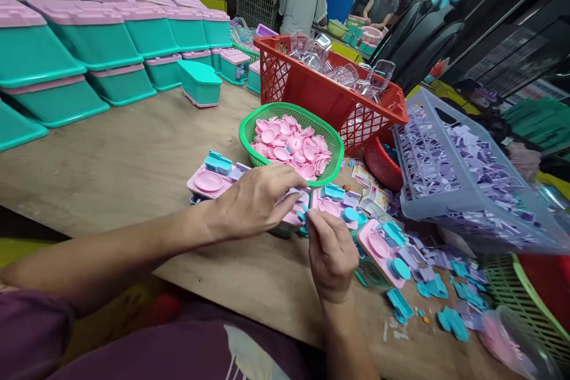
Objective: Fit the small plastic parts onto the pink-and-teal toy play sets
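Observation:
My right hand (pixel 332 249) is closed in a pinch at a small teal plastic piece (pixel 303 215), partly hidden by the fingertips. Just left of it, my left hand (pixel 262 199) reaches over a pink toy kitchen top (pixel 291 214), its thumb and forefinger apart; the other fingers are partly hidden. Another pink toy top with a round plate (pixel 208 181) and teal and purple fittings lies left of that hand. Beyond my right hand is a similar toy top (pixel 329 206), and to its right a tilted one (pixel 379 244) sits on a clear base.
A green basket (pixel 246 141) of pink toy dishes stands behind my hands. Behind it is a red crate (pixel 307 92) of clear parts; a translucent bin (pixel 472 172) holds purple pieces. Teal boxes with pink lids (pixel 84 41) are stacked left. Loose teal parts (pixel 453 322) lie right. Two people work beyond.

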A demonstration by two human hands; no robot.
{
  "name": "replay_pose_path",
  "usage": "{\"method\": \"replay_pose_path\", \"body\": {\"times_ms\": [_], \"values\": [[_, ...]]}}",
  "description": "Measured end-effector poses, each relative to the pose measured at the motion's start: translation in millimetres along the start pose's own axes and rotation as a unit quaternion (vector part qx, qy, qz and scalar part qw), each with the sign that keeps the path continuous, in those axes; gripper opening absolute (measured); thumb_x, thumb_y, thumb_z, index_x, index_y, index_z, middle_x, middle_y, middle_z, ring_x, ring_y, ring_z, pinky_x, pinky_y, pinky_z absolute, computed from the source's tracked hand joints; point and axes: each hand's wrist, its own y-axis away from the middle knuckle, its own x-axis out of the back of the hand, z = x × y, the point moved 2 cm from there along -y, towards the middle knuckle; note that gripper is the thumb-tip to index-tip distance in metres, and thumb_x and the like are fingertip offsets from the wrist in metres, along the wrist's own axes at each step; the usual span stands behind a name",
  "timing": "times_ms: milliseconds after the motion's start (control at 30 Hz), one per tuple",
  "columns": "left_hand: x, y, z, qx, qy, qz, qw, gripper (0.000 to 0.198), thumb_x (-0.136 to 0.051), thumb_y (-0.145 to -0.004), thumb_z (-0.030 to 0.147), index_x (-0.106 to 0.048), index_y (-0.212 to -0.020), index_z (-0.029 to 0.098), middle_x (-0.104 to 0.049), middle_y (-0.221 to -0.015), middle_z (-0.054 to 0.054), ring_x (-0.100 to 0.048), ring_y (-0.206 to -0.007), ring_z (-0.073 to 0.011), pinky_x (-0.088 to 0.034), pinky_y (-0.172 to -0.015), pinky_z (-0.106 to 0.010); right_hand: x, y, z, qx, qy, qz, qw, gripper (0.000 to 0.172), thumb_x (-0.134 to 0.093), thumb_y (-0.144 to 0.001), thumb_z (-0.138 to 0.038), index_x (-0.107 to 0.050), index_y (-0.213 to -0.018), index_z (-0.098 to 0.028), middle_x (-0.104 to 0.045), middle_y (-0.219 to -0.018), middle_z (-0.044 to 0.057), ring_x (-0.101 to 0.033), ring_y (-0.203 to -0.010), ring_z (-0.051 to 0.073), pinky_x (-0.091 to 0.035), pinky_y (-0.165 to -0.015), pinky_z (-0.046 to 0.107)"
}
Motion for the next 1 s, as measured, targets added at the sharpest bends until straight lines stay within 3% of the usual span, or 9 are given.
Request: {"method": "replay_pose_path", "body": {"times_ms": [200, 433, 600, 900, 1000], "values": [[-10.6, 11.7, -18.5, -0.078, -0.024, -0.003, 0.997, 0.02, -0.045, -0.092, 0.012, -0.063, -0.099, 0.009, -0.063, -0.1, -0.011, -0.052, -0.097, -0.0208, -0.046, -0.088, -0.037, -16.9, 3.2, 12.0, 0.088, -0.015, -0.052, 0.995, 0.055, -0.049, -0.088, -0.002, -0.046, -0.139, -0.024, -0.064, -0.12, 0.011, -0.059, -0.115, 0.023, -0.055, -0.092, 0.041], [-19.4, 17.8, -22.8, -0.115, -0.065, -0.085, 0.987, 0.02, -0.049, -0.09, 0.011, -0.061, -0.105, 0.01, -0.062, -0.109, -0.01, -0.047, -0.101, -0.023, -0.044, -0.087, -0.037, -9.0, -5.0, 15.5, 0.152, -0.007, -0.096, 0.984, 0.052, -0.054, -0.088, -0.004, -0.048, -0.137, -0.019, -0.064, -0.12, 0.014, -0.057, -0.118, 0.025, -0.056, -0.092, 0.044], [-19.6, 19.7, -22.4, -0.112, -0.097, -0.113, 0.982, 0.023, -0.045, -0.093, 0.013, -0.06, -0.11, 0.011, -0.061, -0.111, -0.01, -0.047, -0.102, -0.0239, -0.043, -0.084, -0.037, -7.4, -8.0, 14.9, 0.127, -0.028, -0.106, 0.986, 0.054, -0.053, -0.086, -0.002, -0.048, -0.136, -0.022, -0.064, -0.119, 0.012, -0.058, -0.117, 0.024, -0.056, -0.09, 0.042], [-19.2, 20.5, -26.5, -0.116, -0.076, -0.1, 0.985, 0.027, -0.046, -0.091, 0.01, -0.059, -0.114, 0.011, -0.062, -0.111, -0.01, -0.046, -0.101, -0.0236, -0.044, -0.086, -0.038, -8.9, -13.5, 12.3, 0.007, -0.088, -0.075, 0.993, 0.042, -0.06, -0.082, -0.001, -0.061, -0.117, -0.023, -0.069, -0.104, 0.005, -0.066, -0.097, 0.017, -0.057, -0.083, 0.034], [-20.2, 21.7, -28.3, -0.122, -0.074, -0.094, 0.985, 0.027, -0.044, -0.092, 0.011, -0.06, -0.114, 0.011, -0.062, -0.11, -0.01, -0.047, -0.101, -0.0237, -0.044, -0.085, -0.038, -11.7, -11.8, 12.0, 0.004, -0.096, -0.073, 0.993, 0.044, -0.06, -0.081, 0.002, -0.06, -0.118, -0.021, -0.068, -0.105, 0.006, -0.065, -0.099, 0.017, -0.055, -0.086, 0.034]]}}
